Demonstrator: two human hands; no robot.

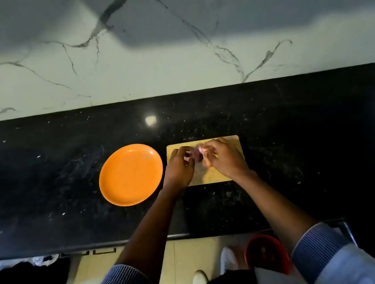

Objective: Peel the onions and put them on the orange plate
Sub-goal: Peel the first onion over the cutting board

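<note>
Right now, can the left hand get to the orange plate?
Probably yes. The plate lies just left of the left hand with nothing between them, but that hand is busy holding the onion with the right hand.

A small pinkish-purple onion [197,154] sits just right of the frame's centre, blurred and largely hidden — its peeled state cannot be told. The orange plate [130,175] — round, glossy, shallow-rimmed — lies flat just left of centre, close beside the onion but apart from it.
</note>
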